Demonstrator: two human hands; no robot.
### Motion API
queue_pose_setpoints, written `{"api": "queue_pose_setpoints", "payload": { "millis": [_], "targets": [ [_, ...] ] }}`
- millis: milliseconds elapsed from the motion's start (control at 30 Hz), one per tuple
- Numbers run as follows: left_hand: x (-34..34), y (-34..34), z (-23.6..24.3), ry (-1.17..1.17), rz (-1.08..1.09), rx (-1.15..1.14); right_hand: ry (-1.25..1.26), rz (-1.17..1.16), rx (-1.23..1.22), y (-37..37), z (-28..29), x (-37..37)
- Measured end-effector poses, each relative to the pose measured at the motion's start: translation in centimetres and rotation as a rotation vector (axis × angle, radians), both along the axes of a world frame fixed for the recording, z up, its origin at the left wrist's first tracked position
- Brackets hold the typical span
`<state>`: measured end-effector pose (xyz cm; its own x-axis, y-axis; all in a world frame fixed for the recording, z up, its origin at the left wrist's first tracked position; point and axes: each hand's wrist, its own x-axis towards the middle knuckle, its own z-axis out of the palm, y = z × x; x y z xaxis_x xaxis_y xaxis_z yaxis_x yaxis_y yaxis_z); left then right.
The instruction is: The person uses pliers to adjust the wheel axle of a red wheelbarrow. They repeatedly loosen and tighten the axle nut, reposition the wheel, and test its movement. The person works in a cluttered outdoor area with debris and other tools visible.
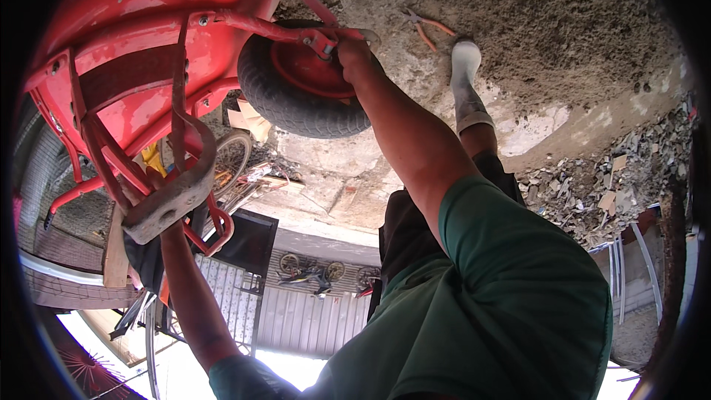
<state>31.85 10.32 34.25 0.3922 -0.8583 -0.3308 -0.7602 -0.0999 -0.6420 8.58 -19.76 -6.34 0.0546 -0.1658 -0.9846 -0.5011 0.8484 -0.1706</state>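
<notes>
A red wheelbarrow (141,22) is tipped over at the upper left, its underside and frame facing me. Its black-tyred wheel (304,115) with a red hub stands out to the right. My right hand (355,61) is closed at the wheel's axle bracket (321,44); its fingertips are hidden, and what they grip does not show clearly. Partly hidden behind the curved metal leg brace (174,204), my left hand (154,179) is closed around the red frame tubes near it.
Pliers (426,28) with orange handles lie on the ground near my white boot (466,67). Loose dirt (563,22) covers the upper right. Rubble (585,200) is heaped at the right. Bicycles (311,270) stand by a corrugated metal wall (311,326).
</notes>
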Motion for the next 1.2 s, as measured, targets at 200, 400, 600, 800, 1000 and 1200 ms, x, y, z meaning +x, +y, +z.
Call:
{"api": "queue_pose_setpoints", "payload": {
  "millis": [200, 400, 600, 800, 1000, 1200],
  "targets": [
    [0.0, 0.5, 0.2, -0.001, 0.013, 0.018, -0.061, -0.099, 0.254, -0.4, 0.0, -1.2],
    [0.3, 0.2, -0.3, 0.008, 0.014, 0.031, -0.252, -0.239, 0.309, -1.6, 0.9, -0.2],
    [1.0, 0.2, -1.0, 0.039, 0.038, 0.056, 0.006, -0.093, 0.078, -0.5, -0.5, -1.0],
    [0.5, 0.7, 0.1, 0.063, 0.047, 0.041, -0.051, -0.009, 0.345, -1.7, 0.5, -0.4],
    [0.1, -1.2, -0.5, 0.012, -0.029, 0.019, -0.080, 0.003, 0.126, -0.8, -0.1, -0.5],
    [0.4, 0.3, -0.1, -0.038, -0.023, 0.052, 0.016, -0.066, 0.268, -2.0, 1.6, -0.4]
  ]
}}
